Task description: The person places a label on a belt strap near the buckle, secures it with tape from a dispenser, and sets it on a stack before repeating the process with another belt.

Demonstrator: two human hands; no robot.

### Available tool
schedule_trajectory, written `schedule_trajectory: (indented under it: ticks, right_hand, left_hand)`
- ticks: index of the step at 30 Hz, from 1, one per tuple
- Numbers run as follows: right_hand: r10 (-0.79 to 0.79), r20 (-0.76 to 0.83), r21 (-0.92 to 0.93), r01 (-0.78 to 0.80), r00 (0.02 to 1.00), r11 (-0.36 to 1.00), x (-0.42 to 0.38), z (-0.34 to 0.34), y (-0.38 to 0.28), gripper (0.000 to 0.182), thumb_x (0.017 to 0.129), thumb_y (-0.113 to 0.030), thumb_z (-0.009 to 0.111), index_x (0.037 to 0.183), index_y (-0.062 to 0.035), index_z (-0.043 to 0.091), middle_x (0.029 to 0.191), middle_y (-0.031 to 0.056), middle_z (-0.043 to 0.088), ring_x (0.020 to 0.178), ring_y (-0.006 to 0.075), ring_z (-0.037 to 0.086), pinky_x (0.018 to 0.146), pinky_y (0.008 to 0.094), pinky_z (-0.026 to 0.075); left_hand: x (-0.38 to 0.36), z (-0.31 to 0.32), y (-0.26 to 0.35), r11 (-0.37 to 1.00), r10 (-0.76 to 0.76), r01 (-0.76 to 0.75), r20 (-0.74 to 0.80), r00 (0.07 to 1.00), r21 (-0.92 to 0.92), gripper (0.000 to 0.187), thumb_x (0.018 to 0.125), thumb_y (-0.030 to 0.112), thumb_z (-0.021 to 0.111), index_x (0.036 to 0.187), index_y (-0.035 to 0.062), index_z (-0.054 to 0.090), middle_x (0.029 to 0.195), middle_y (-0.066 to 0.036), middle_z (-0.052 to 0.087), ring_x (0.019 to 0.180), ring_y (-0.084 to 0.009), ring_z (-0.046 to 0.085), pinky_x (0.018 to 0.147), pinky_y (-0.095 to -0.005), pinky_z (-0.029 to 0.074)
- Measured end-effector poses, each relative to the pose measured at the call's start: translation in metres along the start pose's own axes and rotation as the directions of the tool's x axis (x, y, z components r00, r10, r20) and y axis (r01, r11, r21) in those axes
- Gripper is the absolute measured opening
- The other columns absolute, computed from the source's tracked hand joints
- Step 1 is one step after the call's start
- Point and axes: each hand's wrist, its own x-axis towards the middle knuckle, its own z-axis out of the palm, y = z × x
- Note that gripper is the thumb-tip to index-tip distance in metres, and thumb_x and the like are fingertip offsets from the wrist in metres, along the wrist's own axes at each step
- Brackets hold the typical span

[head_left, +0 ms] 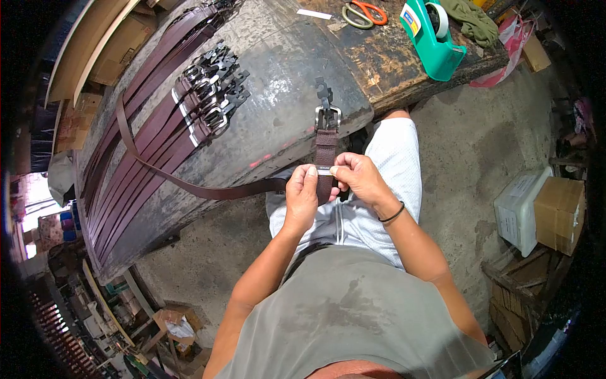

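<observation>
Up on your bench (284,69) there's a whole row of finished brown belts (158,132) laid side by side, buckles bunched together around the middle. Further back you've got orange-handled scissors (365,12), a green tape dispenser (432,39) and a crumpled olive rag (470,20) just beside it. Off to your right on the concrete floor (467,139): a white box (521,208) touching a cardboard box (558,213).

belt (326,151): dark brown leather strap, metal buckle (327,117) resting on worktable edge, strap end hanging down, long tail looping left
</observation>
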Motion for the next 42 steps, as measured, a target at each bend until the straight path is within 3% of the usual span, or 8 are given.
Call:
schedule_trajectory:
  ticks: [18, 21, 23, 27, 30, 33, 38, 42]
  right_hand:
    - [-0.207, 0.193, 0.193, 0.17, 0.959, 0.966, 0.001, 0.004, -0.007, 0.024, 0.085, -0.013, 0.066, 0.104, -0.0018, 0.055, 0.087, -0.0002, 0.058, 0.074, 0.006, 0.053, 0.067, 0.0207, 0.045]
    - [-0.434, 0.213, 0.147, 0.411, 0.875, 0.9, -0.011, 0.026, -0.035, 0.045, 0.08, -0.013, 0.071, 0.12, -0.0051, 0.053, 0.104, 0.0011, 0.056, 0.098, 0.0123, 0.054, 0.086, 0.0259, 0.044]
    - [-0.758, 0.311, -0.314, 0.814, 0.574, 0.488, -0.004, 0.027, -0.057, 0.046, 0.07, -0.018, 0.077, 0.111, -0.0078, 0.058, 0.117, 0.0118, 0.049, 0.111, 0.0221, 0.049, 0.094, 0.0356, 0.041]
    - [-0.87, 0.158, -0.324, 0.857, 0.467, 0.401, -0.016, 0.032, -0.085, 0.029, 0.074, -0.016, 0.076, 0.095, -0.0072, 0.061, 0.115, 0.0121, 0.05, 0.106, 0.024, 0.052, 0.087, 0.0331, 0.045]
    - [-0.834, 0.097, -0.46, 0.768, 0.543, 0.447, -0.023, 0.019, -0.085, 0.025, 0.077, -0.013, 0.073, 0.095, -0.0053, 0.059, 0.113, 0.0121, 0.049, 0.104, 0.021, 0.051, 0.084, 0.0318, 0.045]
    - [-0.422, -0.048, -0.168, 0.409, 0.905, 0.897, -0.035, 0.014, -0.075, 0.021, 0.083, -0.016, 0.069, 0.097, -0.0032, 0.059, 0.094, 0.0027, 0.058, 0.088, 0.0119, 0.057, 0.077, 0.0269, 0.046]
    - [-0.212, 0.123, 0.098, 0.201, 0.97, 0.975, -0.022, 0.01, -0.055, 0.019, 0.087, -0.02, 0.065, 0.089, -0.0022, 0.059, 0.072, 0.0007, 0.059, 0.056, 0.0076, 0.055, 0.043, 0.0225, 0.043]
    - [-0.126, 0.131, 0.116, 0.111, 0.983, 0.987, 0.002, 0.004, -0.028, 0.021, 0.088, -0.025, 0.063, 0.086, -0.0045, 0.057, 0.069, 0.0006, 0.058, 0.052, 0.0089, 0.054, 0.044, 0.0226, 0.044]
  left_hand:
    - [-0.006, -0.004, 0.054, 0.992, 0.124, -0.123, 0.221, 0.967, -0.018, 0.02, 0.095, 0.018, 0.051, 0.1, -0.001, 0.052, 0.08, -0.008, 0.063, 0.057, -0.0118, 0.061, 0.052, -0.0233, 0.052]
    - [-0.007, -0.007, 0.093, 0.999, 0.011, 0.018, 0.52, 0.854, -0.05, 0.024, 0.093, 0.023, 0.055, 0.1, 0.0002, 0.054, 0.079, -0.007, 0.062, 0.053, -0.0118, 0.059, 0.049, -0.0233, 0.05]
    - [-0.007, 0.001, 0.118, 0.996, -0.066, 0.091, 0.661, 0.747, -0.003, 0.027, 0.093, 0.026, 0.055, 0.1, 0.0005, 0.054, 0.078, -0.005, 0.06, 0.05, -0.01, 0.056, 0.048, -0.0219, 0.048]
    - [-0.011, 0.037, 0.111, 0.982, 0.17, -0.191, 0.522, 0.836, -0.014, 0.023, 0.098, 0.024, 0.046, 0.101, 0.0052, 0.058, 0.078, -0.002, 0.056, 0.073, -0.0043, 0.053, 0.062, -0.0189, 0.046]
    - [-0.007, 0.039, 0.092, 0.722, 0.513, -0.646, 0.435, 0.74, 0.248, 0.025, 0.099, 0.025, 0.044, 0.1, 0.0032, 0.056, 0.082, -0.002, 0.057, 0.083, -0.0047, 0.05, 0.067, -0.0215, 0.045]
    - [-0.011, 0.032, 0.073, 0.78, 0.445, -0.572, 0.419, 0.792, 0.254, 0.025, 0.099, 0.024, 0.044, 0.099, 0.001, 0.054, 0.083, -0.004, 0.059, 0.08, -0.0062, 0.051, 0.069, -0.0229, 0.045]
    - [0.0, 0.019, 0.041, 0.978, 0.201, -0.201, 0.441, 0.875, -0.046, 0.021, 0.097, 0.024, 0.049, 0.096, 0.0031, 0.051, 0.084, -0.007, 0.061, 0.07, -0.0124, 0.059, 0.062, -0.0273, 0.05]
    - [0.006, 0.014, 0.02, 0.989, 0.138, -0.113, 0.314, 0.939, -0.098, 0.018, 0.096, 0.024, 0.05, 0.094, 0.0063, 0.049, 0.082, -0.007, 0.062, 0.067, -0.0149, 0.062, 0.06, -0.0302, 0.054]
